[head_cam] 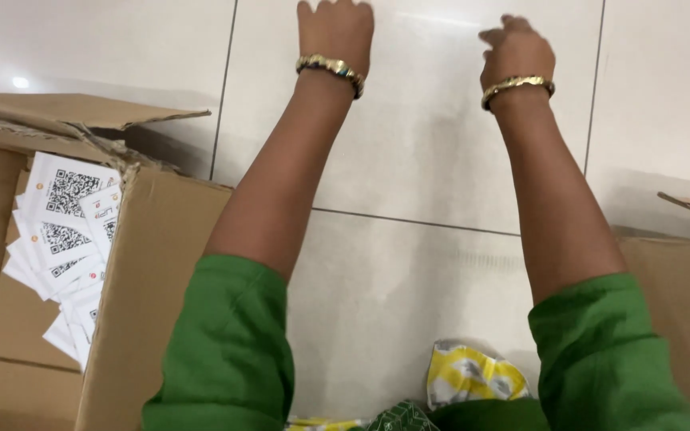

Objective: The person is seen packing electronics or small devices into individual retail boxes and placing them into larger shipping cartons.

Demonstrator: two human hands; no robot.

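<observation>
A: Entry, head view. Both arms are stretched forward over the tiled floor [417, 160]. The left hand [335, 32] is at the top edge of the picture, back of the hand up, fingers partly cut off by the frame. A gold bangle [331, 70] sits on that wrist.

B: Is the left hand holding anything?

A: Nothing visible in it. It looks flattened toward the floor, but the fingertips run out of view, so I cannot tell how far open it is.

B: And the right hand?

A: The right hand [514, 49] is loosely curled, knuckles up, fingers bent under. No object seen in it. A second gold bangle [518, 86] is on the right wrist. The two hands are apart, with bare tile between them.

B: What is nearest?

A: Only the pale glossy tiles and their dark grout lines. To the left stands an open cardboard box [153, 263], flap torn, with a loose stack of white printed cards [65, 231] inside. Another cardboard box [680, 287] shows at the right edge, just beside the right forearm.

B: Clothing?

A: Green sleeves [225, 351] reach to above the elbows. At the bottom, between the arms, lies a yellow and white patterned cloth [469, 375].
</observation>
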